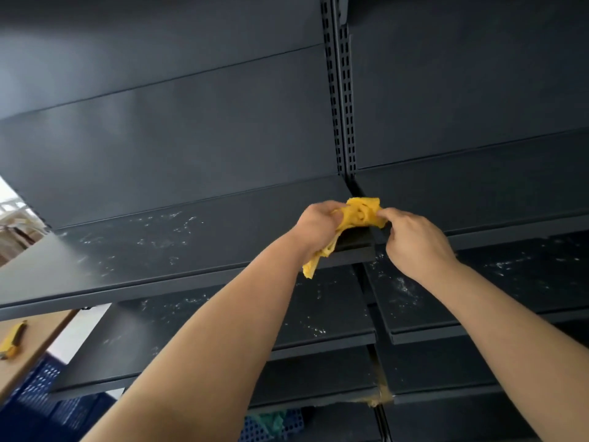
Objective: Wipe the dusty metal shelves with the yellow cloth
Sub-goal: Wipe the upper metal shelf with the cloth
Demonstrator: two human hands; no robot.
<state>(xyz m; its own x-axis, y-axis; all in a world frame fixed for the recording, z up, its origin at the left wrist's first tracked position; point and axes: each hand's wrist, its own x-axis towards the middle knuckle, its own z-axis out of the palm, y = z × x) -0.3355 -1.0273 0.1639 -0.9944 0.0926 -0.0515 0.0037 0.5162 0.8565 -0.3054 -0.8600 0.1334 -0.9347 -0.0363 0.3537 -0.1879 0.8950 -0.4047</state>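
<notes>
First, at the near lower left, a yellow utility knife [13,341] is seen lying on a wooden tabletop [41,330], with a blue perforated crate [41,382] below it. Lower shelves [223,317], flecked with pale dust, are stacked beneath the forearms.

Farther out, the yellow cloth [360,213] is held bunched between both hands over the right end of the upper shelf [143,247], just in front of the gap between the two shelf bays. A loose tail hangs below the left wrist, past the shelf's front edge. The left hand [318,223] is curled round the cloth's left side, and the right hand [414,240] is closed in a pinch on its right side. Whether the cloth touches the shelf cannot be told. Dust streaks are visible across the shelf to the left of the hands. Behind, the dark back panel [175,122] and the slotted upright [342,106] are seen.

The step in hand is judged to be gathering of the cloth, not a wiping stroke. The next move would call for the wad to be pressed flat on the shelf and drawn leftward through the streaks.
</notes>
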